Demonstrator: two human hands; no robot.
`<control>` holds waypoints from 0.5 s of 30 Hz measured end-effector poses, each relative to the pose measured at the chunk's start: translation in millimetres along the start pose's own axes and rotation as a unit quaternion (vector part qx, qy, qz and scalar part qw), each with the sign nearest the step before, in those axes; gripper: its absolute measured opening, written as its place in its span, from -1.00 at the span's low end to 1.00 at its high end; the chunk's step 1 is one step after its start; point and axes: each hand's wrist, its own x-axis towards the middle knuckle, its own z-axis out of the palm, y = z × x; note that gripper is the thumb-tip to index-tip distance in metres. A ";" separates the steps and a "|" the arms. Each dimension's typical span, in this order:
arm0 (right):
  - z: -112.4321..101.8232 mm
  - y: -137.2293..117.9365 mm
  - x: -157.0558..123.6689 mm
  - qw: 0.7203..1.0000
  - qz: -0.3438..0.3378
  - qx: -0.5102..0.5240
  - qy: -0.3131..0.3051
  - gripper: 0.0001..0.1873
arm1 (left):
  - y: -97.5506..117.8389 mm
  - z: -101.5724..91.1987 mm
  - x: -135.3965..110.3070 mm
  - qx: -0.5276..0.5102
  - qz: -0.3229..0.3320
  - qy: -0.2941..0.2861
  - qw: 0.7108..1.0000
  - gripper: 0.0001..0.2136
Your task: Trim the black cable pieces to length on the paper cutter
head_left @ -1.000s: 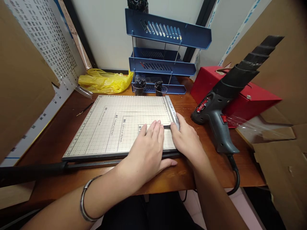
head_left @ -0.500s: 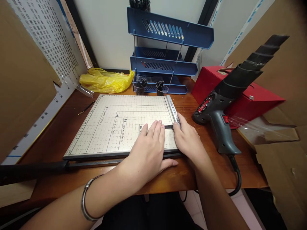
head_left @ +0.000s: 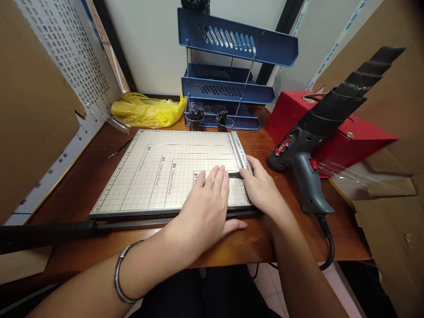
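A cream paper cutter (head_left: pixel 132 176) with printed grid lines lies in front of me. My left hand (head_left: pixel 208 198) rests flat on its near right part, fingers stretched out together, thumb pointing right. From under those fingertips runs a bundle of thin black strands (head_left: pixel 235 175); the rest of it is hidden by the hand. My right hand (head_left: pixel 263 187) is closed at the cutter's metal edge strip (head_left: pixel 241 150), its thumb pressed on the bundle's right end and its fingers curled over the far side. Along the near edge lies the cutter's blade arm (head_left: pixel 132 225), lowered, with its black handle at the left.
A heat gun (head_left: pixel 308 145) stands on the right beside a red box (head_left: pixel 357 150). Behind the cutter are two clear cups (head_left: pixel 194 123) of black strands, a blue tiered tray (head_left: pixel 228 90) and a yellow plastic bag (head_left: pixel 149 110). Cardboard (head_left: pixel 33 110) borders the left.
The view has shifted slightly. My right thumb and fingers have moved a little at the edge strip; the left hand stays flat in the same place.
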 end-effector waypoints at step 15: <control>-1.9 -18.2 21.8 0.987 0.002 0.139 -0.075 -0.43 | -0.4 0.4 -0.2 -0.012 0.002 0.013 1.000 0.02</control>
